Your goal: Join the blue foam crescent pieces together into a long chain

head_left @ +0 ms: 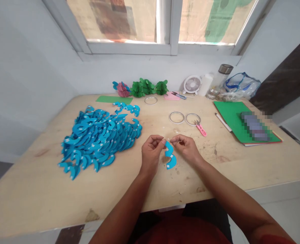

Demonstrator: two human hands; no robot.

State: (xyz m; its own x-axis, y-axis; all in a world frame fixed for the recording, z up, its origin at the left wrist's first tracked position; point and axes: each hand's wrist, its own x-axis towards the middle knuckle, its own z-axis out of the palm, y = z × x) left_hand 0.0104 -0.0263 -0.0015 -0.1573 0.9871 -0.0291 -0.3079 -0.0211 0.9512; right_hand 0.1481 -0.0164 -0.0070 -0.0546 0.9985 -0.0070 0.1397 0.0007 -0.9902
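Note:
A wavy blue paper cutout (172,159) with small white squares on it hangs between my hands, over the front middle of the table. My left hand (152,150) pinches its upper left end between thumb and fingertips. At the top right of the cutout, my right hand (186,146) has thumb and forefinger pressed together; whatever is between them is too small to make out. To the left lies a big heap of similar blue paper cutouts (96,135), many bearing white squares.
Tape rolls (176,117) and pink thread snips (201,128) lie beyond my right hand. Green paper pom-poms (147,87), a small fan (192,84) and a bottle (217,83) line the wall. At right are a green folder (228,118) and a marker (223,122).

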